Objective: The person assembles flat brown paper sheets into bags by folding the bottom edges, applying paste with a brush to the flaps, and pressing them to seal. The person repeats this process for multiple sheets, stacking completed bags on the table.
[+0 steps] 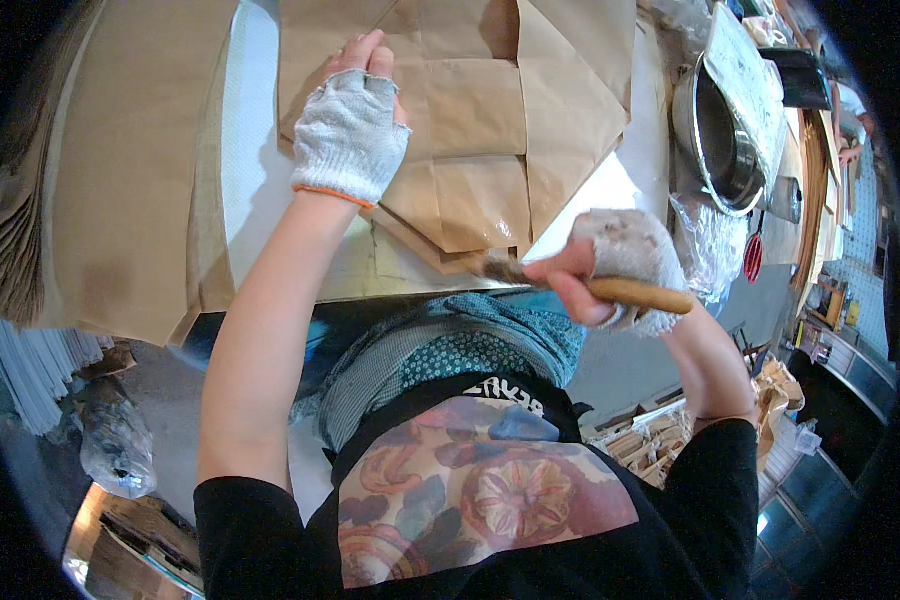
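My left hand (354,127), in a fingerless white knit glove with an orange cuff edge, lies flat on folded brown kraft paper (480,112). Its fingers point away from me and grip nothing. The paper is folded into overlapping panels with slanted corners, and a wet shine marks its near end. In my right hand (619,262), also gloved, is a brush (637,295) with a wooden handle. Its dark bristles, slightly blurred, are at the near edge of the paper; whether they touch it I cannot tell.
To the left lies a thick stack of brown paper sheets (131,172). A metal basin (709,135) with a pale board leaning over it stands at the right, beside clear plastic wrap (709,240) and a red-handled tool (754,255). Another person's arm (849,154) shows at the far right.
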`<state>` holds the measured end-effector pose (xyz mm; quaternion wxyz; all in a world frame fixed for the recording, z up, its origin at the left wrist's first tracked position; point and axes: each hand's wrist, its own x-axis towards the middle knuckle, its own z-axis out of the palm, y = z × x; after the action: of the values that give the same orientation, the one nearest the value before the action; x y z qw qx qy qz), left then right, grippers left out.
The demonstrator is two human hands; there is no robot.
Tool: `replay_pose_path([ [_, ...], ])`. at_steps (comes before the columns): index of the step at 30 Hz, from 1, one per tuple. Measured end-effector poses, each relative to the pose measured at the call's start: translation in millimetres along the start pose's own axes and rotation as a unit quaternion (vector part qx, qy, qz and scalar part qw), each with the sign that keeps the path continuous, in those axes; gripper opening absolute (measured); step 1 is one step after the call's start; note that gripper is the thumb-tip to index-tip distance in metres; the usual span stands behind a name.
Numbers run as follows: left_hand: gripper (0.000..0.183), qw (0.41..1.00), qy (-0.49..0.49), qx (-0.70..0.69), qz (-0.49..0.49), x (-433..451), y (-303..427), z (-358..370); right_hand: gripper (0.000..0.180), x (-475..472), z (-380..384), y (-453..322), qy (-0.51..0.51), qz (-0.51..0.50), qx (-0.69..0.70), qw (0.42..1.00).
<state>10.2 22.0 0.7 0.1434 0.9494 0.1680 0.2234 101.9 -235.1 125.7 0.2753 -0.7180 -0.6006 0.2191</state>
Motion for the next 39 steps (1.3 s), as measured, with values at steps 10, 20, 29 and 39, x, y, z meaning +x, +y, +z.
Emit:
replay_pose_path([
  [10,0.052,0.998,-0.017,-0.06,0.023,-69,18,-37,0.014,-3,-3,5,0.172,0.177,0.098,0.964],
  [20,0.055,0.996,-0.018,-0.075,-0.047,-84,34,-42,0.029,91,15,49,0.142,0.304,0.394,0.856],
  [29,0.058,0.996,-0.042,-0.067,-0.045,-84,31,-41,0.017,106,46,46,0.236,-0.08,-0.125,0.96],
  [39,0.05,0.99,-0.027,-0.107,-0.088,-85,34,-35,0.041,-172,-47,93,0.27,0.23,-0.468,0.809],
])
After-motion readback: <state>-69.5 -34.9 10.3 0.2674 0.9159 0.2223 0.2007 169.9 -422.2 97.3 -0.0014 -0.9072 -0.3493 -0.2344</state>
